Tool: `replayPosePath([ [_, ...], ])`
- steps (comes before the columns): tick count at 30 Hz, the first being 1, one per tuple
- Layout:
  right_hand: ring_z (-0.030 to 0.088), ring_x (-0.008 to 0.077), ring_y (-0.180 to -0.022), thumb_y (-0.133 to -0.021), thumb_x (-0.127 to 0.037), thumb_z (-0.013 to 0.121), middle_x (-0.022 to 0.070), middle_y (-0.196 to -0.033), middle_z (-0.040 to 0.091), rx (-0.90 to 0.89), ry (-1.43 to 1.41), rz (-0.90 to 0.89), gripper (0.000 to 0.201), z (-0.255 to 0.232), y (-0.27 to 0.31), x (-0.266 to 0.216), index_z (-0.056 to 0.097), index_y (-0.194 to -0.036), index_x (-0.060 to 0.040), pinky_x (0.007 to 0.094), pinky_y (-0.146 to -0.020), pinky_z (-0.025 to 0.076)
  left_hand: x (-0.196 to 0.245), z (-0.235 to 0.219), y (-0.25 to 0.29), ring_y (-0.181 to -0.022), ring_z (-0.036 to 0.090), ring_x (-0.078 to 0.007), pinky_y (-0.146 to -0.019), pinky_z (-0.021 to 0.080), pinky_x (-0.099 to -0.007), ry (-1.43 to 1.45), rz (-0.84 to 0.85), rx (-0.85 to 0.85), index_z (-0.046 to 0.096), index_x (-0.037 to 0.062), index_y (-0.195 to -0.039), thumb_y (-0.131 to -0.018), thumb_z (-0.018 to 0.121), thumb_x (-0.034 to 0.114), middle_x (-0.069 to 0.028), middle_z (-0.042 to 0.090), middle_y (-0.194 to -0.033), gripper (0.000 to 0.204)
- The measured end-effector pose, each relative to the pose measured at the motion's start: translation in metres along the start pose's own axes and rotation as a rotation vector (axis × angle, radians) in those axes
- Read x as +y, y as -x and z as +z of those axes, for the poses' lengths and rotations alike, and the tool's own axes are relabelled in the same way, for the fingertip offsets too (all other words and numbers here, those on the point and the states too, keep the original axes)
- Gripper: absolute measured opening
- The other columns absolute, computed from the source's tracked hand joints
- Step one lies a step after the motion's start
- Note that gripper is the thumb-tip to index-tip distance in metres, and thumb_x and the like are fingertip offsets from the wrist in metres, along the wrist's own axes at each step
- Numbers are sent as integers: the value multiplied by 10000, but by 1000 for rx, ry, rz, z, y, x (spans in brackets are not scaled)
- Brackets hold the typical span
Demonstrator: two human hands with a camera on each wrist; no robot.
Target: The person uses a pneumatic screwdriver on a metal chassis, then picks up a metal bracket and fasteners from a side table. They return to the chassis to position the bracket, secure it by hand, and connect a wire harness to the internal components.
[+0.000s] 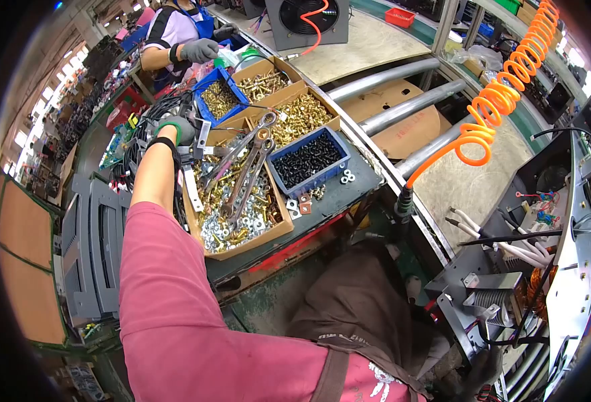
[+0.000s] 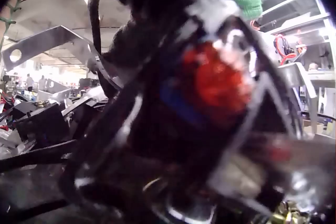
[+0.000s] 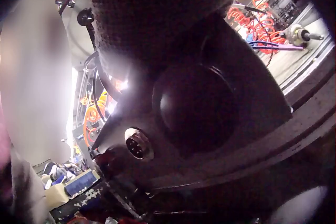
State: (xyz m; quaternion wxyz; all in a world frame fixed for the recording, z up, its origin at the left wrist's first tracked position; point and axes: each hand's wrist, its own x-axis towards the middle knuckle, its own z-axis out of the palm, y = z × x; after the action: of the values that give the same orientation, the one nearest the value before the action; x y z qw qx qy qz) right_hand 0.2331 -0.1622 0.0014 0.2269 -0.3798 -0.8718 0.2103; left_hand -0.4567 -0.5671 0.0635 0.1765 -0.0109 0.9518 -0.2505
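Observation:
My left hand (image 1: 178, 127), in a grey glove with a green cuff, reaches to a bundle of black cables (image 1: 165, 110) beside metal brackets. Its fingers are hidden, so a hold cannot be made out. Blurred black cables (image 2: 142, 82) and something red fill the left wrist view. Grey knit on my right hand (image 3: 157, 14) crosses the top of the right wrist view, against a dark panel with a round metal connector (image 3: 138, 144). The right fingers are hidden.
Combination wrenches (image 1: 248, 167) lie over a cardboard box of screws and nuts. A blue bin (image 1: 309, 161) holds black screws. An orange coiled hose (image 1: 496, 100) hangs above metal rollers (image 1: 412, 107). An open machine chassis stands at right; another person works at upper left.

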Motion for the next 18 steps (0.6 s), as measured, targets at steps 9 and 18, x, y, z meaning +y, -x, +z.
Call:
replayPosePath([
  [9, 620, 164, -664, -957, -107, 584, 111, -794, 658, -10, -30, 7, 187, 3, 1, 2, 640, -988, 68, 284, -574, 496, -13, 28, -50, -1101, 630, -308, -949, 482, -381, -135, 132, 74, 697, 52, -1112, -747, 622, 237, -203, 627, -1213, 416],
  [18, 603, 178, -664, -950, -93, 586, 117, -777, 640, -39, -22, 16, 156, -2, -4, -26, 625, -964, 57, 290, -581, 483, 4, 9, 10, -1230, 535, -343, -1018, 439, -408, 171, -123, 213, 626, 19, -1221, -775, 613, 301, -205, 527, -1354, 527],
])
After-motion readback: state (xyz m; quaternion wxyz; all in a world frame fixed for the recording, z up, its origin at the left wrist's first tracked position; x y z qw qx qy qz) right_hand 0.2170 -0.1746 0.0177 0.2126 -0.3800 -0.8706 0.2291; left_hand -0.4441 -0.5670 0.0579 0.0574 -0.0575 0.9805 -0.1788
